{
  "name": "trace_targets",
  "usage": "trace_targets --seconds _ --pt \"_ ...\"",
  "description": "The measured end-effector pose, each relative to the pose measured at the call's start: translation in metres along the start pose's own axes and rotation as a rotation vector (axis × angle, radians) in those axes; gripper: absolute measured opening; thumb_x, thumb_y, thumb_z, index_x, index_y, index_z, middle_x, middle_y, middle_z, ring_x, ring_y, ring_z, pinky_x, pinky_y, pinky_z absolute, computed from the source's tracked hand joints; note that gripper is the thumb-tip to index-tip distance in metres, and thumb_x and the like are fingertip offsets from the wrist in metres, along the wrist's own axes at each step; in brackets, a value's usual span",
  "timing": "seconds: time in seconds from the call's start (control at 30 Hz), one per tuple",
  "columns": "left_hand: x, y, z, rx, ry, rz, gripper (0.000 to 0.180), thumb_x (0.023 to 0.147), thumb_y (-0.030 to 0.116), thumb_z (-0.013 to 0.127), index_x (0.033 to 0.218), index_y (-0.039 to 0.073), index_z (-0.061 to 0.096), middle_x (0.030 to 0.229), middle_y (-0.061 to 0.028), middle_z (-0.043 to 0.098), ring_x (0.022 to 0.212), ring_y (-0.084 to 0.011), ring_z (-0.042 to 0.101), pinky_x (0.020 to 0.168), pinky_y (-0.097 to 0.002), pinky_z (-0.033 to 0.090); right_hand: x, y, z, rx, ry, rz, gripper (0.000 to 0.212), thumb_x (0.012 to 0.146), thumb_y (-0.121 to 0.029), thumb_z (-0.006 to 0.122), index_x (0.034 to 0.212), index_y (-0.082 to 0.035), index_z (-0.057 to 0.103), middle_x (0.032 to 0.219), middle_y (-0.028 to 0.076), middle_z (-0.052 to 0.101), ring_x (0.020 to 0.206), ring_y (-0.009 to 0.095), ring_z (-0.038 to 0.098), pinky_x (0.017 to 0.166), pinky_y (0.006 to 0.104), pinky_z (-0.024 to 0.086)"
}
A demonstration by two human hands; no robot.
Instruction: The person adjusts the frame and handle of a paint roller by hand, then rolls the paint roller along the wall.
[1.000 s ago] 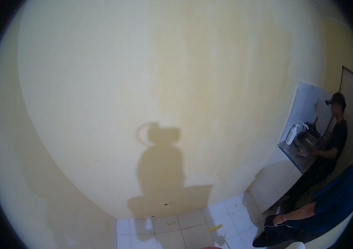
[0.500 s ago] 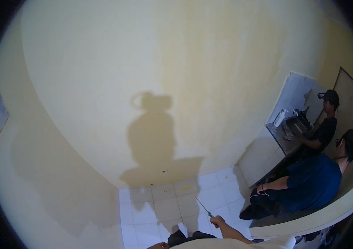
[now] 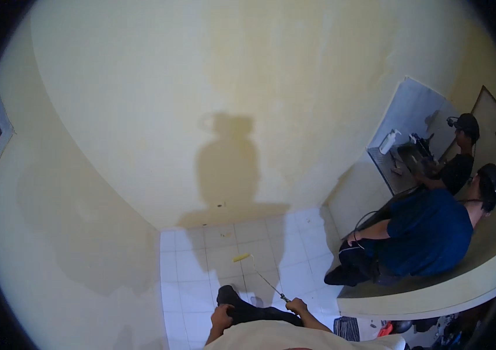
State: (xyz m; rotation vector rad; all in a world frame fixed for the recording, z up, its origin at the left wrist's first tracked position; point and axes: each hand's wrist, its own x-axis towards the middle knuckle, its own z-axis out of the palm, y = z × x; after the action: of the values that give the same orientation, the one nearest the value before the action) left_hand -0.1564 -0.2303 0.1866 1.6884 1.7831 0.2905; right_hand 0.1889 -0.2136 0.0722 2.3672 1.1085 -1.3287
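Observation:
My right hand (image 3: 297, 305) is closed round the handle of a paint roller (image 3: 268, 283). Its thin wire frame slants away to the left and ends in a yellow roller sleeve (image 3: 241, 257), seen against the tiled floor; whether it touches the tiles I cannot tell. Down at my left thigh, my left hand (image 3: 222, 317) has its fingers curled on the dark trouser leg (image 3: 237, 311). The painted wall (image 3: 143, 116) ahead is pale cream with yellower streaks, and my shadow falls on it.
White floor tiles (image 3: 312, 256) meet the wall ahead. To the right sits a person in a blue shirt (image 3: 428, 233); behind, another in dark clothes (image 3: 458, 172) is at a counter sink (image 3: 411, 157) with a white bottle (image 3: 388, 142). A low ledge (image 3: 423, 300) curves at right.
My view has tipped down, showing more floor. The roller now points further left, its yellow sleeve clearly visible. My left hand has come further into view on the trouser leg.

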Motion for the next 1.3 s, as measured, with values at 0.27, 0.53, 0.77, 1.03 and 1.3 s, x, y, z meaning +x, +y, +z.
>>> trace_targets --seconds 0.27,0.53,0.77,1.03,1.3 --pt "0.005 -0.014 0.039 0.193 -0.199 0.026 0.037 0.068 0.01 0.06 0.102 0.02 0.067 0.109 -0.0036 0.061 0.105 -0.0271 0.059 0.084 -0.0403 0.049 0.022 0.159 0.066 -0.073 -0.082 0.132 0.055 0.069 -0.045 0.064 0.107 -0.005 0.069 0.113 0.018 0.066 0.108 0.033 0.062 0.089 0.0421 0.049" --pt "-0.023 -0.014 0.046 -0.033 -0.169 -0.103 0.036 0.072 0.008 0.054 0.105 0.016 0.066 0.109 -0.0048 0.064 0.105 -0.0265 0.061 0.088 -0.0369 0.049 0.011 0.186 0.072 0.357 -0.151 0.237 0.048 0.069 -0.04 0.065 0.096 -0.001 0.07 0.099 0.019 0.068 0.093 0.031 0.066 0.077 0.0415 0.051" --pt "-0.027 -0.013 0.048 -0.058 -0.177 -0.164 0.038 0.07 0.005 0.055 0.106 0.016 0.066 0.109 -0.0057 0.066 0.106 -0.0258 0.061 0.088 -0.037 0.049 0.035 0.156 0.071 0.557 -0.161 0.179 0.041 0.069 -0.035 0.066 0.087 0.002 0.07 0.089 0.019 0.069 0.081 0.03 0.068 0.067 0.0408 0.052" --pt "-0.013 -0.018 0.039 0.012 -0.233 -0.152 0.038 0.07 0.007 0.061 0.106 0.018 0.065 0.109 -0.0031 0.064 0.105 -0.0246 0.061 0.087 -0.0377 0.049 0.059 0.074 0.031 0.285 -0.165 0.086 0.022 0.075 -0.02 0.061 0.066 -0.001 0.056 0.051 0.013 0.053 0.042 0.025 0.052 0.041 0.0393 0.042" --pt "-0.006 -0.019 0.023 0.0 -0.271 -0.186 0.041 0.068 0.006 0.064 0.106 0.019 0.065 0.111 -0.0014 0.065 0.106 -0.0231 0.061 0.088 -0.0372 0.05 0.04 0.052 0.016 0.424 -0.149 0.167 0.015 0.071 -0.012 0.063 0.068 0.0 0.057 0.059 0.011 0.055 0.045 0.021 0.051 0.044 0.0386 0.047"
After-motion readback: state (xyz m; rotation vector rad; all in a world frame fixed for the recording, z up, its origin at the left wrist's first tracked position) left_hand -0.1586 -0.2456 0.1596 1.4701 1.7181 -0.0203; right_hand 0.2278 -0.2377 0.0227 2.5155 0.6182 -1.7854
